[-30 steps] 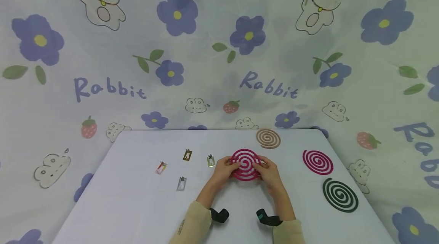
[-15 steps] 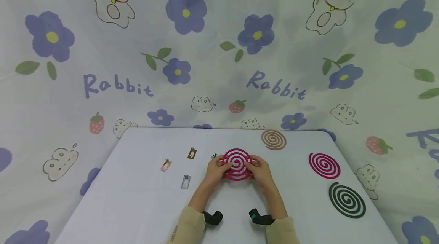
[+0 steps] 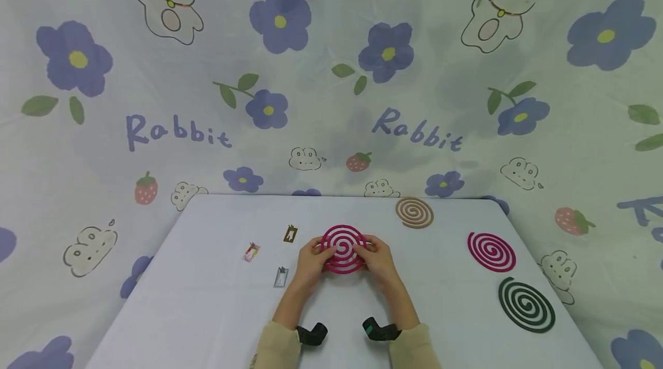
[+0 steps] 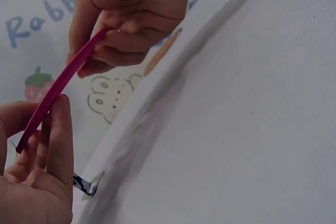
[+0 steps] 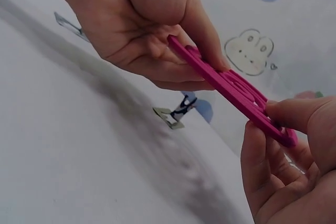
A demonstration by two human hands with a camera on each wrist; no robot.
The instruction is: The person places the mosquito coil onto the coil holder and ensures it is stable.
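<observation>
Both hands hold up a round pink mosquito coil (image 3: pixel 343 248) over the middle of the white table. My left hand (image 3: pixel 311 265) pinches its left rim, thumb on the near face and fingers behind. On the opposite rim, my right hand (image 3: pixel 378 262) pinches it the same way. From the right wrist the coil (image 5: pixel 226 85) shows nearly edge-on, slanting between the two hands. A small metal coil stand (image 5: pixel 182 108) with raised prongs lies on the table beyond them; in the head view the left hand and coil hide it.
Left of the hands lie a brass stand (image 3: pixel 292 229), a red-and-yellow stand (image 3: pixel 251 250) and a silver stand (image 3: pixel 281 271). Toward the right are a tan coil (image 3: pixel 414 213), another pink coil (image 3: pixel 492 253) and a dark green coil (image 3: pixel 527 304). A printed cloth (image 3: pixel 321 87) hangs behind the table.
Both hands and the pink coil have moved left together, covering the stand that was visible beside the left hand. The grip looks the same. The head view has shifted slightly.
</observation>
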